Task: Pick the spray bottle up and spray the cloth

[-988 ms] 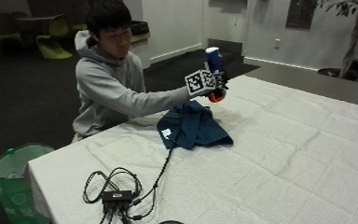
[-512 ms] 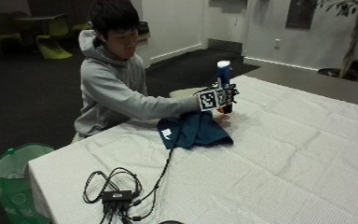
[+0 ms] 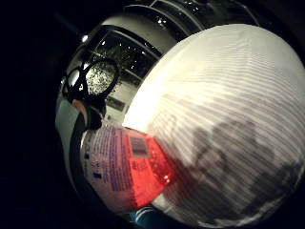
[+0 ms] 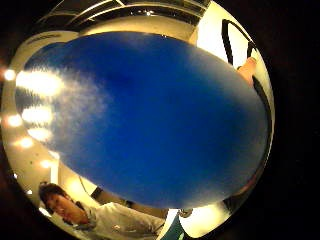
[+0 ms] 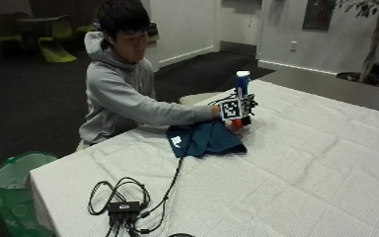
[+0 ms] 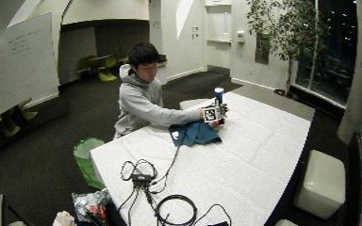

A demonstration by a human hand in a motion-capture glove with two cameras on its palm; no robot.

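outside view: spray bottle (image 5: 242,94) upright, blue body, white top, reddish base (image 3: 147,164) low over the table (image 5: 321,163), just past the cloth's far edge; cannot tell if base touches down
bottle, thumb side palm view: blue body (image 4: 150,120) fills the view, so close against the palm
right hand (image 5: 237,109): wrapped round bottle's lower half, fingers curled on it
cloth (image 5: 206,138): dark blue, bunched, on table between person and bottle, just beside the base
nozzle: direction not readable from here
stage: bottle in hand, spray judged not yet done
risk 1: nozzle aimed off cloth, mist lands on tablecloth
risk 2: grip low on body, trigger out of finger reach, regrip could tip bottle
rest: cable bundle (image 5: 127,202) near table's front edge, lead running up to cloth
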